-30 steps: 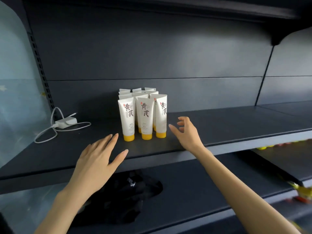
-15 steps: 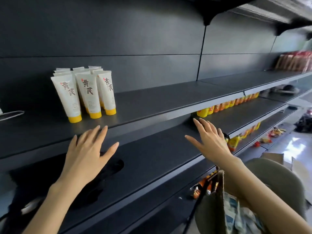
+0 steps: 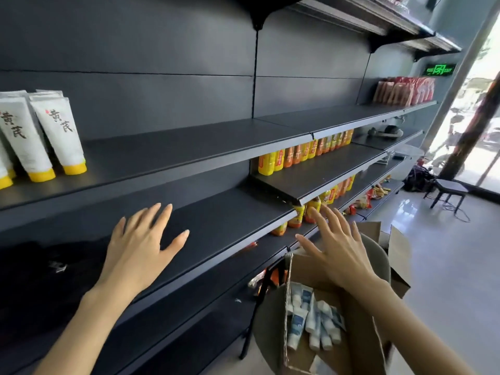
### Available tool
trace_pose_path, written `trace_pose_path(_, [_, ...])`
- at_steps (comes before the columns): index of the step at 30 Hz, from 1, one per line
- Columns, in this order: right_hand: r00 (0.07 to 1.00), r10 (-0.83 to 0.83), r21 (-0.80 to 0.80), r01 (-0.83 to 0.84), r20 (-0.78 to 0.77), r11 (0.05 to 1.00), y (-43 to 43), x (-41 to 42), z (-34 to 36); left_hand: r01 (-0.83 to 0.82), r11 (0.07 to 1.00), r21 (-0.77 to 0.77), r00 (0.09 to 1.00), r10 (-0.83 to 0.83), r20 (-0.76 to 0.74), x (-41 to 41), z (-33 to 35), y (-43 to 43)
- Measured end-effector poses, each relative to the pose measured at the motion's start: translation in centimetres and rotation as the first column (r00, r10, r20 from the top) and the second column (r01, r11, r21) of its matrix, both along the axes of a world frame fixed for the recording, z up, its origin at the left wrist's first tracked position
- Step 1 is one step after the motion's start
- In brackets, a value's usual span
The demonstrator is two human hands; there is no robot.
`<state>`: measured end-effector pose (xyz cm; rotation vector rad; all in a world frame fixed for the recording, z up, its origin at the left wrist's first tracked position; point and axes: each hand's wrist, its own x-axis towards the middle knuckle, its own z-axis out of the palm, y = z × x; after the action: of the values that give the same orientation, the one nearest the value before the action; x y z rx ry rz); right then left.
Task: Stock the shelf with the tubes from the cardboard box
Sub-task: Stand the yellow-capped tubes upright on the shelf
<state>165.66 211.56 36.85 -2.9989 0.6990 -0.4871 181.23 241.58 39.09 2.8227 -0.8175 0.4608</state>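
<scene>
- Now your right hand hovers spread and empty over the cardboard box, likely reaching for blue-and-white tubes.
- Your left hand, fingers wide, holds nothing.

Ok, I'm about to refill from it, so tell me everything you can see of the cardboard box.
The cardboard box is plain brown, its flaps open. It sits at lower right on a round grey surface, beside the shelving. Inside, small white-and-blue tubes lie jumbled. The right hand, fingers spread, hovers over its far side; contact cannot be told.
</scene>
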Motion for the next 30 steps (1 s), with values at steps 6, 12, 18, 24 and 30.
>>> trace_pose_path(6, [0.997,-0.057,0.022,0.058,-0.056,0.998,-4.6,-4.5,-2.6,0.102,0.993,-0.056,0.985,-0.109,-0.134,-1.9,-2.5,-6.6])
trace_pose_path(12, [0.986,-0.152,0.025,0.154,-0.071,0.988,-8.5,-4.9,-5.2,0.197,0.98,-0.033,0.959,-0.199,-0.2,-0.9,-4.0,-11.4])
trace_pose_path(18, [0.968,-0.243,0.065,0.247,-0.069,0.967,-11.1,-3.5,-8.7,0.268,0.963,-0.009,0.924,-0.26,-0.28,2.7,-7.1,-15.7])
trace_pose_path(24, [0.923,-0.363,0.15,0.38,-0.132,0.913,-12.3,-3.1,-13.1,0.363,0.931,0.042,0.856,-0.316,-0.409,4.9,-12.2,-18.8])
trace_pose_path(30, [0.859,-0.43,0.217,0.492,-0.277,0.843,-12.0,-4.3,-19.0,0.447,0.886,0.123,0.775,-0.315,-0.548,4.9,-17.3,-21.1])
